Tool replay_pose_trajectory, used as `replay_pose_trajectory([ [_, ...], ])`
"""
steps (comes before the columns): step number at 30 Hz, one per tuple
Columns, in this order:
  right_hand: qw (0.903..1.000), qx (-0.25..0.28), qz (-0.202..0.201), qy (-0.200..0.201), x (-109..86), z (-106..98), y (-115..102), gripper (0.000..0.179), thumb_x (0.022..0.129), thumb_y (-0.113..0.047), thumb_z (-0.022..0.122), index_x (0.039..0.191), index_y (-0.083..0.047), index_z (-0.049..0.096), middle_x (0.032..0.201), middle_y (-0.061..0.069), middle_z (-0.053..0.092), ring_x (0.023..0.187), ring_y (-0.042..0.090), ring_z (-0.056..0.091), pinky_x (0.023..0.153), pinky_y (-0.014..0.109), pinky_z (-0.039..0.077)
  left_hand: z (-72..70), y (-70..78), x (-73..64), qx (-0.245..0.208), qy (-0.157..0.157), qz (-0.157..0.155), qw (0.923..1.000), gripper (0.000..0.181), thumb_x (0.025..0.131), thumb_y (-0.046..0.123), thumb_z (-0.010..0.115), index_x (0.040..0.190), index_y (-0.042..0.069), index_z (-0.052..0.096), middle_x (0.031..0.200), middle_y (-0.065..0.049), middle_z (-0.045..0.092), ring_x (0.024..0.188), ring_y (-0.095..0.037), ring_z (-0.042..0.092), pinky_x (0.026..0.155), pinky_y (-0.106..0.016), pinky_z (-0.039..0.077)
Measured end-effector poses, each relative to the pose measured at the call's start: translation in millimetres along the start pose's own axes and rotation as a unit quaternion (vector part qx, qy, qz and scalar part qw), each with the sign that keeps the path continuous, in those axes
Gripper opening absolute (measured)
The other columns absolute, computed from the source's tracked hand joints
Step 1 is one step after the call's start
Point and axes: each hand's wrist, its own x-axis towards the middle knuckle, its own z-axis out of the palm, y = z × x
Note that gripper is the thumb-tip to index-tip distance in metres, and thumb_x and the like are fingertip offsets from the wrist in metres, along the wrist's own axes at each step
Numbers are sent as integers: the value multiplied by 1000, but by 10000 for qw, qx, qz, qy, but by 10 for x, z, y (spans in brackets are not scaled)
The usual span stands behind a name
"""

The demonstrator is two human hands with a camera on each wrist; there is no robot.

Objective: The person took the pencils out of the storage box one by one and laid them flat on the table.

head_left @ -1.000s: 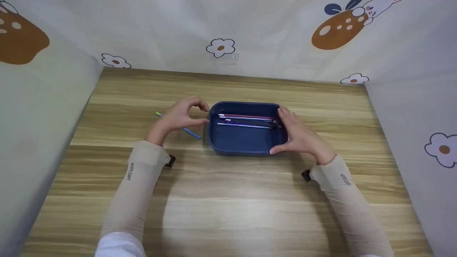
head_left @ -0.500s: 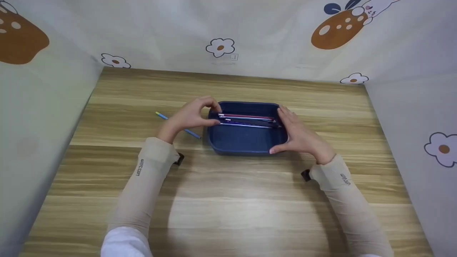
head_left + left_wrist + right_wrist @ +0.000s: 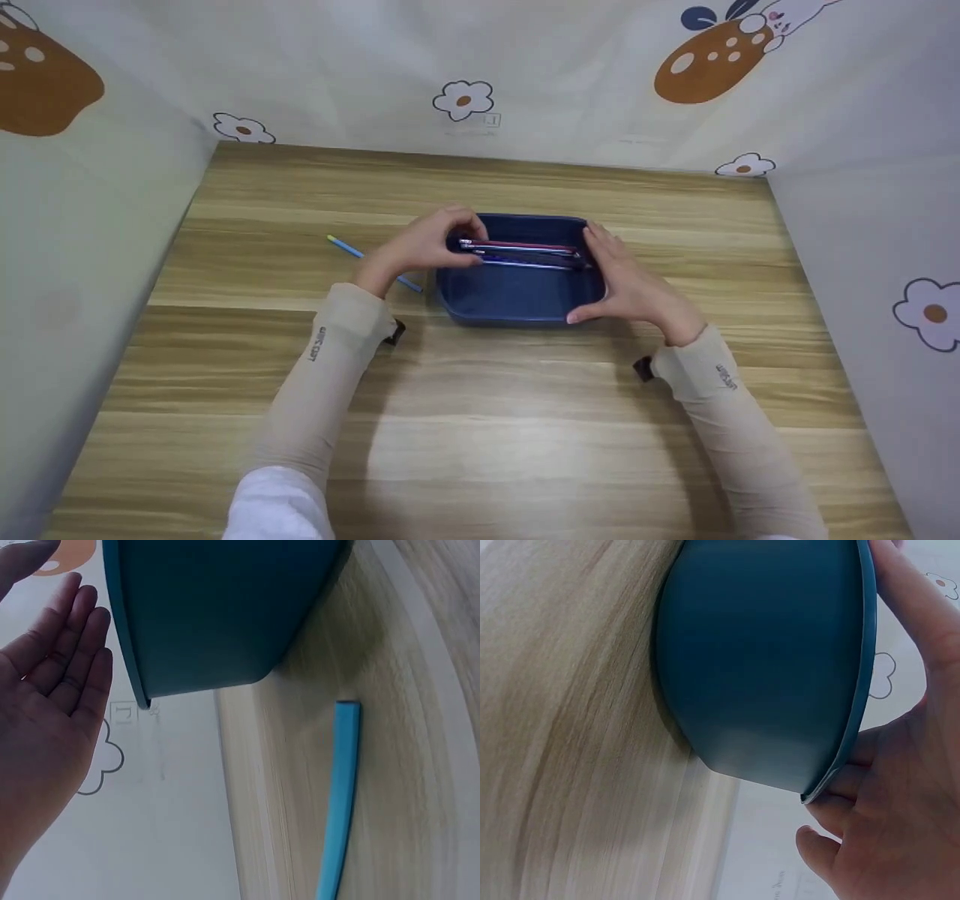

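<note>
A dark blue rectangular bin (image 3: pixel 517 321) stands on the table with several pencils (image 3: pixel 529 246) lying lengthwise inside. My left hand (image 3: pixel 431 241) reaches over its left rim, thumb and fingers curved apart around the near ends of the pencils, which show in the gap. Those fingertips sit above the bin wall (image 3: pixel 202 622) in the left wrist view. My right hand (image 3: pixel 634 289) holds the bin's right end, thumb at the front corner and fingers along the back corner. In the right wrist view the fingers wrap behind the rim (image 3: pixel 866 660).
A thin blue stick with a yellow-green tip (image 3: pixel 345 246) lies slantwise on the wood-grain table (image 3: pixel 495 427), left of the bin and partly under my left hand. Pale printed sheeting (image 3: pixel 570 112) borders the table at the back and sides.
My left hand has moved right, from beside the bin's left rim to over the pencils' ends. My right hand and the bin have stayed in place.
</note>
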Motion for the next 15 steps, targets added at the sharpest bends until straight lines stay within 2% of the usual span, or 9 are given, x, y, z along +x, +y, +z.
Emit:
replay_pose_trajectory([
  [6, 9999, -50, -109, 94, 11, 3, 13, 133, 56, -66, 77, 149, 0, 9, 158, 14, 1, 145, 31, 3, 116, 47, 7, 68, 3, 97, 98, -132, -5, 9999, 36, 77, 22, 73, 105, 2, 62, 106, -7, 60, 103, -23, 54, 96, -41, 42],
  [12, 9999, -17, -88, 80, 9, 5, 10, 133, 56, -65, 77, 149, 0, 8, 158, 13, 0, 145, 32, 2, 116, 47, 7, 122, 26, 180, 242, -368, -170, 9989, 35, 78, 22, 72, 107, 6, 62, 109, -6, 59, 106, -19, 53, 97, -34, 41],
  [15, 9999, -17, -90, 103, 6, 2, 7, 133, 56, -65, 77, 149, 0, 8, 158, 13, 0, 145, 32, 3, 116, 47, 7, 156, 22, 223, 267, -466, -128, 9985, 35, 77, 20, 72, 107, 5, 62, 110, -7, 59, 106, -19, 53, 97, -35, 41],
])
